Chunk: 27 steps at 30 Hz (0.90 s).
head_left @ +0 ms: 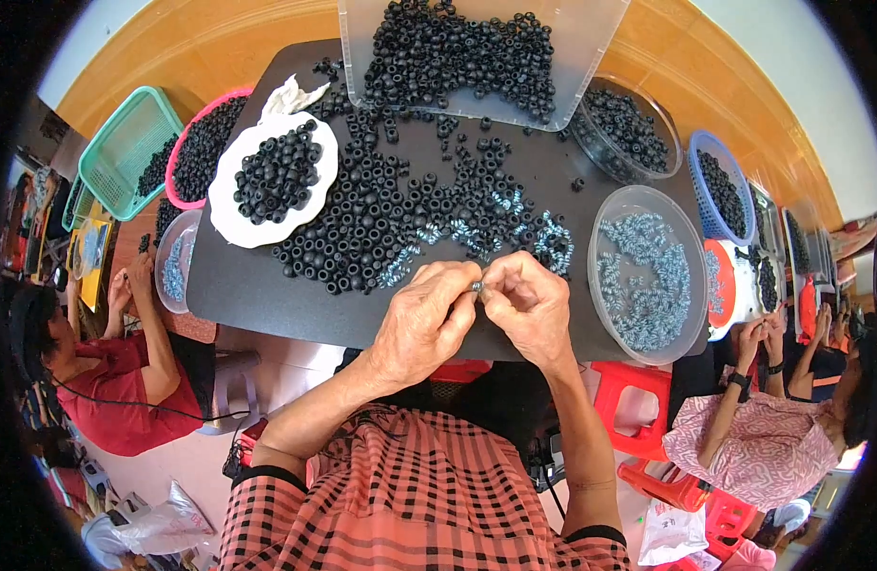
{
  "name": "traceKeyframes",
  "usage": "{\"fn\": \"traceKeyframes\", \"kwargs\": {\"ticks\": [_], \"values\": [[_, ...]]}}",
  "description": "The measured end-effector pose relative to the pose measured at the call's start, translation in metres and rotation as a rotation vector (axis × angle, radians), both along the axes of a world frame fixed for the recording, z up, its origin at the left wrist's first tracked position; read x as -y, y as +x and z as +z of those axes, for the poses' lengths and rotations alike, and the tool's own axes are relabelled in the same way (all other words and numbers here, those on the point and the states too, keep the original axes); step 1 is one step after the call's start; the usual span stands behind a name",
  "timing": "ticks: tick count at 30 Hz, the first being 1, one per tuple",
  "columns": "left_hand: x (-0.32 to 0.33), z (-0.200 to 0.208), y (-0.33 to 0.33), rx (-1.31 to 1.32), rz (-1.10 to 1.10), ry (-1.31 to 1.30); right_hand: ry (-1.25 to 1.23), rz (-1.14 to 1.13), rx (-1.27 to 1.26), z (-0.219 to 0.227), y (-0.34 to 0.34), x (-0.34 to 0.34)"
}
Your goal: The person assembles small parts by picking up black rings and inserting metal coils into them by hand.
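Observation:
My left hand [421, 322] and my right hand [531, 309] meet at the table's near edge, fingertips closed in a pinch. Between them sits a tiny dark piece with a bluish sheen [477, 285]; its exact kind is too small to make out. Just beyond my fingers lie loose pale-blue spiral pieces [398, 267], with more blue pieces [554, 245] to the right. A broad spread of black, ring-like pieces with holes [362, 205] covers the table behind them.
Black pieces fill a white scalloped plate [231, 205], a clear bin [576, 57] and a clear bowl [674, 157]. Right of my hands, a round tub [697, 285] holds blue spirals. People work at left [125, 400] and right [752, 443]. A red stool [638, 443] stands below.

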<state>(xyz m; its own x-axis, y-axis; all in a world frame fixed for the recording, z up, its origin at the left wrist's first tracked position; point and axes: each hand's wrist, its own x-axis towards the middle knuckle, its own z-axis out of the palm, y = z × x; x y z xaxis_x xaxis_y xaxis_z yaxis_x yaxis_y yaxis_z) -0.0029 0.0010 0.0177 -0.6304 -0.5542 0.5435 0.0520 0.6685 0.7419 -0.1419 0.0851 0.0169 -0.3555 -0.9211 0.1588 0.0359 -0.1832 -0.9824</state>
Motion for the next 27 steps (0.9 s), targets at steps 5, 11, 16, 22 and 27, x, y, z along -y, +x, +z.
{"fn": "traceKeyframes", "kwargs": {"ticks": [5,11,16,22,27], "values": [[0.008,0.007,0.001,0.045,-0.055,-0.016,0.018,0.016,-0.005,0.004,-0.004,0.002],[0.009,0.014,0.007,0.143,-0.166,0.392,-0.013,-0.017,-0.055,-0.004,0.001,0.003],[0.012,0.012,0.010,0.215,-0.195,0.490,-0.073,-0.021,-0.183,0.003,0.003,0.000],[0.008,0.012,0.008,0.155,-0.155,0.411,-0.048,-0.005,-0.123,0.001,0.003,0.000],[0.013,0.012,0.005,0.091,-0.134,0.033,-0.005,-0.029,-0.119,0.002,-0.001,-0.001]]}}
